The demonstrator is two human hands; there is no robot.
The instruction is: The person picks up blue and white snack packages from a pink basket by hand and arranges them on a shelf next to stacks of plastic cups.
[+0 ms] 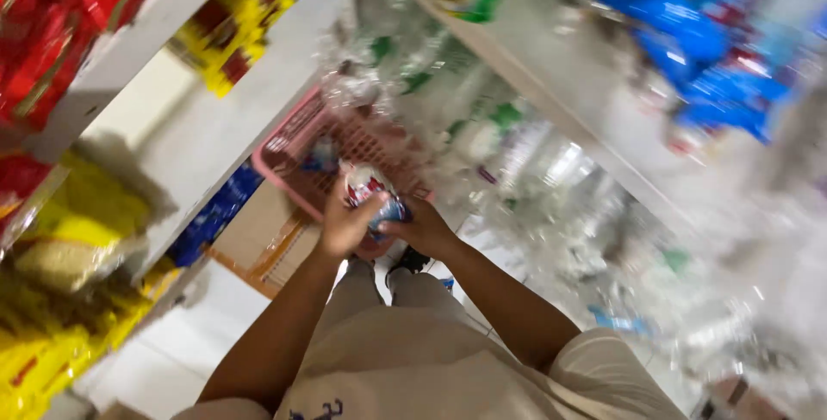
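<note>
My left hand (343,226) and my right hand (424,230) meet in front of me, both wrapped around a small white, red and blue packet (372,192). The packet is held just above the near rim of a pink plastic basket (284,170), which holds a few small items I cannot make out. The picture is blurred by motion.
White shelves rise on both sides of a narrow aisle. On the left are red packets (52,32) and yellow packets (60,248). Clear plastic bags (534,161) and blue packets (689,32) fill the right shelves. A cardboard box (271,243) sits on the floor below the basket.
</note>
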